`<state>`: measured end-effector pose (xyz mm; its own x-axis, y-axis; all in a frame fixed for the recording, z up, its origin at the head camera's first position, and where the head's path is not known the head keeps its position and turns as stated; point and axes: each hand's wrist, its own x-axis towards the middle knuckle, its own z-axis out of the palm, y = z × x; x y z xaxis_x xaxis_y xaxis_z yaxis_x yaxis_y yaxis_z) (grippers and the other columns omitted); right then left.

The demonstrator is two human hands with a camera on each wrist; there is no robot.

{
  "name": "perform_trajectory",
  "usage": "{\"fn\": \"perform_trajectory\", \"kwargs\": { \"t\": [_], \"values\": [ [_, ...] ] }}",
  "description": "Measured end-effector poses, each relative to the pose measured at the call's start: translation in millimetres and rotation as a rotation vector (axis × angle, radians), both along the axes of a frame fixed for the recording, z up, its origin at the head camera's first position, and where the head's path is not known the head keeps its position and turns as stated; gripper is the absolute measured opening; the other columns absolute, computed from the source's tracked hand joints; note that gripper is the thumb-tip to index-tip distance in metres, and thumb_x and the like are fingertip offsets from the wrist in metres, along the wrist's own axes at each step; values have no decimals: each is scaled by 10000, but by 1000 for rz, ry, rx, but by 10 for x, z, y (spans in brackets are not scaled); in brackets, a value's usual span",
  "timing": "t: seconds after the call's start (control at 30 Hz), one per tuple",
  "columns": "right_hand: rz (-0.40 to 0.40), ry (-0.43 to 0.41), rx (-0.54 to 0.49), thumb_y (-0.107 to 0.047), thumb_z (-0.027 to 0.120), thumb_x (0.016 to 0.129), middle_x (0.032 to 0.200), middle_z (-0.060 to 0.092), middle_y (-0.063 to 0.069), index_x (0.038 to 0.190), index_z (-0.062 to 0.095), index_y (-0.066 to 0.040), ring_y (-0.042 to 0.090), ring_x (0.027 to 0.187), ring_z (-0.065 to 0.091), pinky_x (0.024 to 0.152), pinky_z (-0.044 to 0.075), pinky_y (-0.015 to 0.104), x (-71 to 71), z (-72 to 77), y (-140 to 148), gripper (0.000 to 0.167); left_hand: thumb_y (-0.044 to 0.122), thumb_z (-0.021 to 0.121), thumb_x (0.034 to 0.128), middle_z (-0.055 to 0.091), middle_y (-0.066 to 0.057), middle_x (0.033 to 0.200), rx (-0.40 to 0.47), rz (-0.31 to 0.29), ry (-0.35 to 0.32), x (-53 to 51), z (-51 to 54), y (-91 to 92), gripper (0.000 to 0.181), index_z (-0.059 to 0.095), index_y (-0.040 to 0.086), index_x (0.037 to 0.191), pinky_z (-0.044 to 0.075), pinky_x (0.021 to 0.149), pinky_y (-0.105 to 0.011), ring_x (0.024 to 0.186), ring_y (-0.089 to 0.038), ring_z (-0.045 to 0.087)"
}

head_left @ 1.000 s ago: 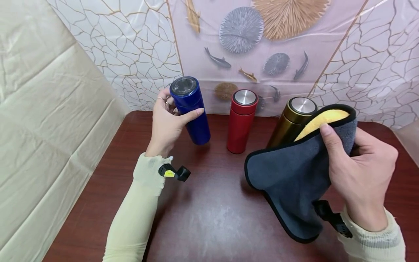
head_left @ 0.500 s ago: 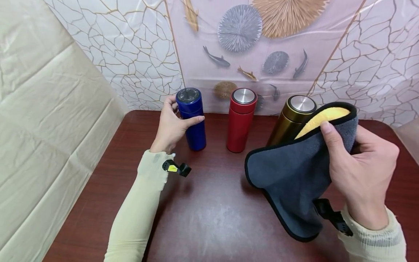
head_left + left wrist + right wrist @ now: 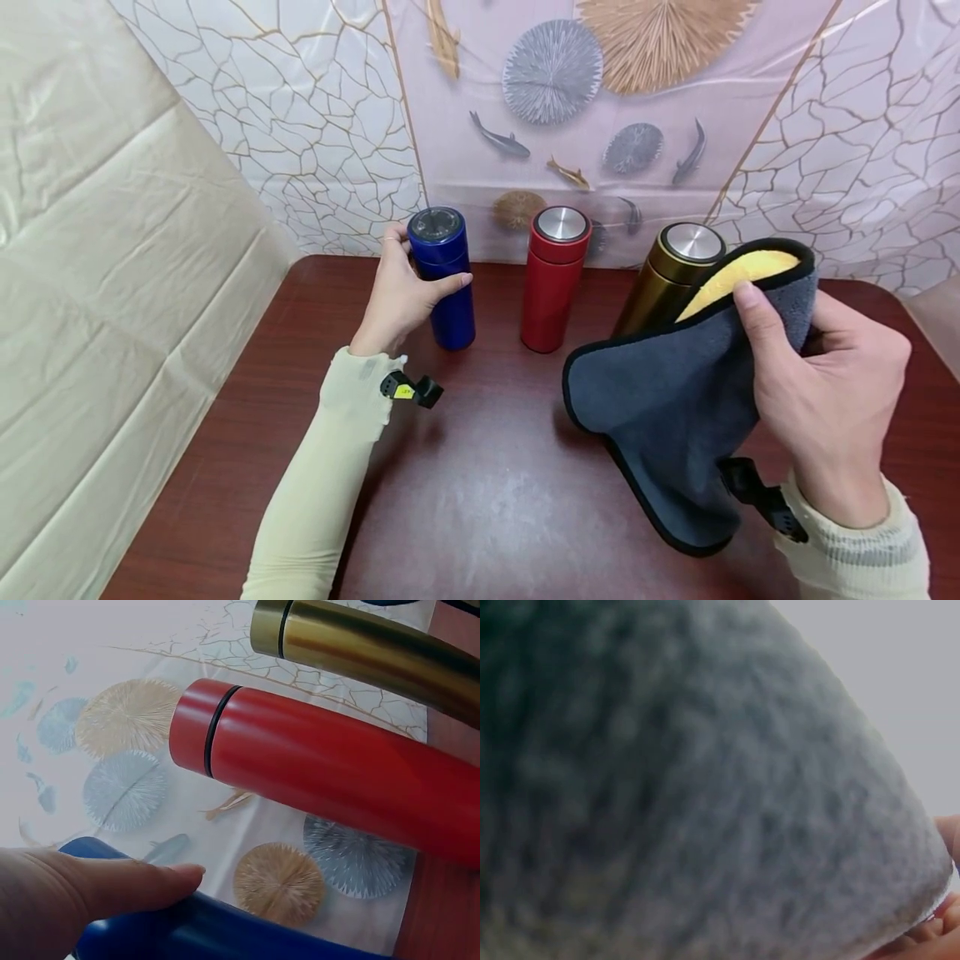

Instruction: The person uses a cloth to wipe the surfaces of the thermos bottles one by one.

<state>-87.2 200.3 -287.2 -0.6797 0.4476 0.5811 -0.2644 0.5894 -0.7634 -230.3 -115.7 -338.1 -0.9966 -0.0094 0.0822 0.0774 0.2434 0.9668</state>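
Note:
My left hand point(image 3: 401, 293) is around the upright blue bottle point(image 3: 453, 308), thumb across its front and other fingers behind it. The left wrist view shows that thumb lying on the blue bottle point(image 3: 247, 930). My right hand point(image 3: 832, 392) pinches a grey cloth point(image 3: 675, 417) with a yellow inner side and black edging, which hangs down. The cloth point(image 3: 780, 795) fills most of the right wrist view. A red bottle point(image 3: 551, 300) stands to the right of the blue one. Farther right, a gold bottle point(image 3: 652, 296) is partly hidden behind the cloth.
The bottles are on a dark red-brown wooden table point(image 3: 465, 500). A patterned sheet point(image 3: 487, 92) with fish and round motifs hangs directly behind it, and a cream cloth wall point(image 3: 112, 250) slopes along the left side.
The blue bottle, tilted and held higher a second ago, has come down upright in line with the red one, my left hand moving with it slightly rightward. My right hand and the cloth look nearly unchanged.

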Motion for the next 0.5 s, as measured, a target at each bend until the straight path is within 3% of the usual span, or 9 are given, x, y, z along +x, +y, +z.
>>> {"fn": "perform_trajectory", "kwargs": {
  "t": [0.13,0.2,0.33,0.4,0.5],
  "values": [
    [-1,21,-5,-138,782,886,537,530,-237,742,732,-57,-63,505,455,472,324,110,-18,-18,33,172,229,924,745,503,-94,1421,-112,11,48,48,57,-13,963,278,177,1457,456,1084,-439,1246,-252,540],
    [8,50,-14,-134,783,884,538,532,-237,750,739,-46,-57,509,453,476,317,122,-31,-24,40,167,310,935,726,449,-82,1462,-200,33,107,83,103,-17,1008,265,187,1469,431,1097,-451,1299,-257,456],
    [52,121,-49,-110,773,887,630,595,-231,837,766,16,-39,576,483,526,335,133,-52,-27,34,136,371,957,682,353,-82,1524,-319,120,285,179,200,18,1078,260,176,1481,345,1161,-418,1403,-267,247],
    [68,142,-69,-99,767,890,708,639,-220,895,769,56,-27,630,503,564,350,135,-55,-22,21,155,370,961,678,328,-85,1529,-342,155,395,233,241,48,1077,271,157,1478,305,1185,-385,1417,-255,206],
    [82,147,-59,-94,753,903,804,669,-214,944,767,70,-21,687,521,597,365,130,-60,-24,17,170,356,941,713,341,-74,1524,-326,145,550,325,279,117,986,327,132,1452,287,1198,-352,1441,-185,201]
  ]
}}
